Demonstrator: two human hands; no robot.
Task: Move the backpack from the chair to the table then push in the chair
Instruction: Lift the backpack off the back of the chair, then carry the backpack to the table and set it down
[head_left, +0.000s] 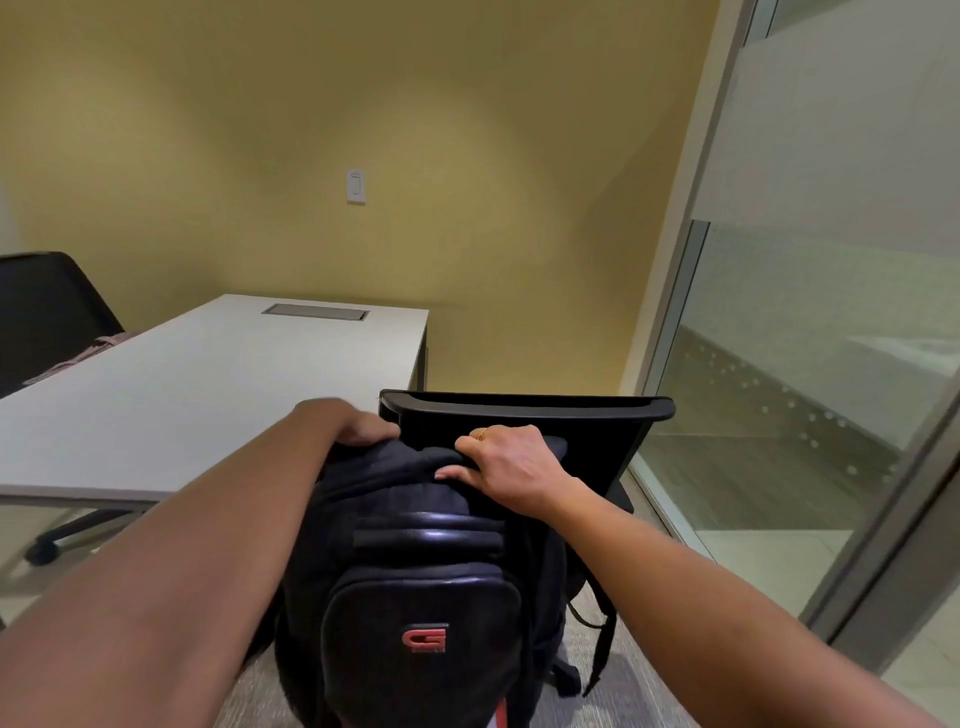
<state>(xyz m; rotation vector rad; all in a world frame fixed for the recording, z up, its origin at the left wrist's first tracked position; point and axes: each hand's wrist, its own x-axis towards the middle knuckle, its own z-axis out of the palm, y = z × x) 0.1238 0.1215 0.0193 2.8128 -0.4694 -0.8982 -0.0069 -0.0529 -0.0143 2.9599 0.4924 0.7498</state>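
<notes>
A black backpack (415, 582) with a red logo stands upright in front of me, against the black chair (524, 410), whose backrest top shows just behind it. My left hand (358, 423) grips the top left of the backpack, fingers curled over its far edge. My right hand (509, 462) is closed on the top right of the backpack, pinching the fabric. The white table (208, 384) lies to the left, its near edge beside my left forearm. The chair's seat is hidden under the backpack.
A second black chair (47, 312) stands at the far left of the table, with pinkish cloth (98, 348) beside it. A grey power hatch (317, 312) is set into the tabletop. A glass partition (810, 364) runs along the right. A yellow wall is behind.
</notes>
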